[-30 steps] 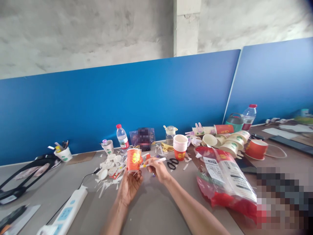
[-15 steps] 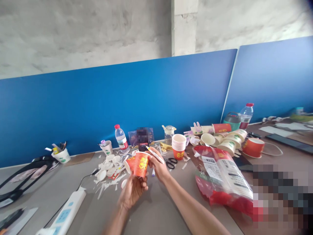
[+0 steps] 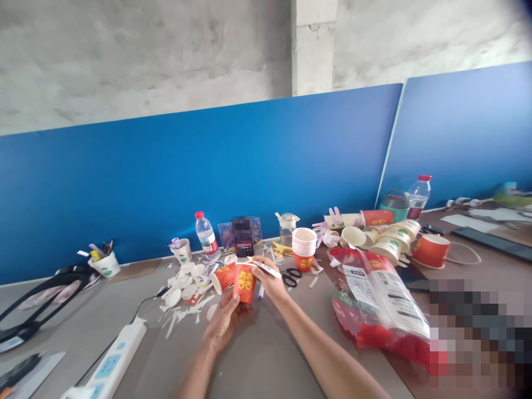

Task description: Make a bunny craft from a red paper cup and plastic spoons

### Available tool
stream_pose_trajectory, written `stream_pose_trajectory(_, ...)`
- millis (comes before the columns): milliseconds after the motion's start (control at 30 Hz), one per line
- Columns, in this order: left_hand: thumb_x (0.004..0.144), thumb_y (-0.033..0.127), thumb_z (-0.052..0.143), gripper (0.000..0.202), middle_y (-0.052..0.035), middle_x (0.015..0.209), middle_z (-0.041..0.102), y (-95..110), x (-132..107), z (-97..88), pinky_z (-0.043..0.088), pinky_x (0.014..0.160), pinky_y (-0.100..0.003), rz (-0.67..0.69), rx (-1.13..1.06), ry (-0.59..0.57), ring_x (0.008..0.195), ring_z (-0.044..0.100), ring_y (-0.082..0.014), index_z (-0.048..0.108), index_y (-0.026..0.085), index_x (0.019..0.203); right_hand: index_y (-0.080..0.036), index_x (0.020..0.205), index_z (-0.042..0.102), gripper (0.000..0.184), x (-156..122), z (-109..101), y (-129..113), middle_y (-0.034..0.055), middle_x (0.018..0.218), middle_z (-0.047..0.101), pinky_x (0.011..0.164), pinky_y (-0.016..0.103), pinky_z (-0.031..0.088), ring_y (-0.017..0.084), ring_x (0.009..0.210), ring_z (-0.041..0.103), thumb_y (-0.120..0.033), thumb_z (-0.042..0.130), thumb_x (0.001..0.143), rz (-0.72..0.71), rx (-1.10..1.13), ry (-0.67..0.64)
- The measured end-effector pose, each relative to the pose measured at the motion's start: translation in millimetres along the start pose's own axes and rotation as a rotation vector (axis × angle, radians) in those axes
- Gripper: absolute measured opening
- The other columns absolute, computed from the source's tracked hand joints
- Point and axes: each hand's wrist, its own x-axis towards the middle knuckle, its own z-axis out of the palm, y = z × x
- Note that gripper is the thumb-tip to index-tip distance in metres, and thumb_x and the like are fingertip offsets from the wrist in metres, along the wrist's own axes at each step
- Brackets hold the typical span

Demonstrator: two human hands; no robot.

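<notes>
At the lower middle of the frame, the left hand (image 3: 226, 318) has its grip closed around the lower part of a red cup (image 3: 244, 285), which it holds near upright, clear of the sides by the rim. That low hold seems meant to steady the cup and leave its top free for the other hand. The right hand (image 3: 268, 277) grasps a white pen (image 3: 269, 270) between thumb and fingers, slanted as if for writing, with its tip at the cup's rim; whether it touches, I cannot tell.

Just left of the cup, a second red cup (image 3: 223, 279) lies on its side. Scraps (image 3: 183, 288) spread at centre left, probably pushed aside for working room. Right of the hands stand a stack (image 3: 303, 249) of nested cups, seemingly nested to save space, and scissors (image 3: 291, 277) lying within easy reach.

The desk (image 3: 266, 360) is grey and matte, browner at the right, where a red plastic bag (image 3: 386, 310) lies. A power strip (image 3: 118, 354) sits at lower left. Behind, a blue partition (image 3: 208, 166) crosses the frame below a rough grey wall (image 3: 145, 55) and pale pillar (image 3: 313, 55).
</notes>
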Motion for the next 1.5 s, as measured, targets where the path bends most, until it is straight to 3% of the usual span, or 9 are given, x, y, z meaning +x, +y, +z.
stream_pose_trajectory(133,0.079,0.014,0.078,0.006,-0.0065,0.069,0.077,-0.8,3.7,-1.7,0.062,0.066,-0.032,0.018,-0.08,0.069,0.062,0.072,-0.02,0.072,0.013,0.082,-0.022,0.097,0.071,0.037,-0.6,1.5,-1.6,-0.0029,0.072,0.065,0.051,0.023,0.036,0.009,0.052,0.043,-0.044,0.079,0.069,-0.051,0.06,0.053)
stream_pose_trajectory(267,0.084,0.021,0.076,0.01,-0.0066,0.07,0.076,2.7,8.1,-4.6,0.064,0.072,-0.031,0.052,-0.154,0.118,0.064,0.073,-0.0179,0.071,0.014,0.079,-0.019,0.082,0.073,0.034,-2.8,2.5,-4.3,-0.0037,0.053,0.056,0.049,0.023,0.029,0.009,0.048,0.04,-0.052,0.068,0.078,-0.013,0.134,-0.019)
stream_pose_trajectory(400,0.085,0.025,0.075,0.012,-0.0064,0.072,0.076,7.8,9.1,-5.0,0.065,0.071,-0.029,0.079,-0.2,0.141,0.065,0.073,-0.0173,0.071,0.014,0.083,-0.017,0.067,0.073,0.033,-12.1,8.0,-4.3,-0.0023,0.047,0.054,0.049,0.023,0.026,0.01,0.047,0.041,-0.05,0.069,0.074,0.086,0.094,-0.174)
stream_pose_trajectory(533,0.085,0.023,0.074,0.011,-0.0067,0.074,0.077,9.6,9.2,-4.2,0.065,0.071,-0.029,0.12,-0.235,0.16,0.065,0.074,-0.017,0.072,0.013,0.087,-0.018,0.064,0.072,0.029,-18.5,11.5,-3.7,-0.0036,0.045,0.051,0.049,0.023,0.024,0.01,0.045,0.04,-0.046,0.068,0.071,0.133,0.061,-0.238)
stream_pose_trajectory(1100,0.09,0.025,0.068,0.013,-0.0067,0.074,0.076,9.6,10.1,-7.3,0.065,0.071,-0.031,0.067,-0.291,0.135,0.065,0.074,-0.0176,0.072,0.013,0.085,-0.018,0.058,0.069,0.023,-11.8,5.2,-1.6,-0.0046,0.044,0.05,0.048,0.024,0.022,0.009,0.043,0.039,-0.037,0.064,0.07,0.163,0.013,-0.253)
stream_pose_trajectory(1300,0.095,0.027,0.062,0.017,-0.007,0.078,0.077,10.5,9.0,-11.7,0.065,0.072,-0.032,0.064,-0.328,0.086,0.067,0.074,-0.0175,0.071,0.013,0.094,-0.017,0.062,0.07,0.025,-6.1,2.3,-1.8,-0.0031,0.046,0.051,0.051,0.026,0.025,0.01,0.047,0.04,-0.04,0.063,0.071,0.128,0.096,-0.184)
stream_pose_trajectory(1500,0.098,0.026,0.057,0.02,-0.0077,0.078,0.078,9.1,10.2,-13.9,0.064,0.075,-0.032,0.074,-0.362,0.066,0.069,0.075,-0.0177,0.072,0.014,0.093,-0.016,0.064,0.07,0.028,-11.9,6.2,-5.1,-0.0025,0.046,0.052,0.051,0.025,0.023,0.01,0.047,0.042,-0.043,0.067,0.07,0.158,0.09,-0.213)
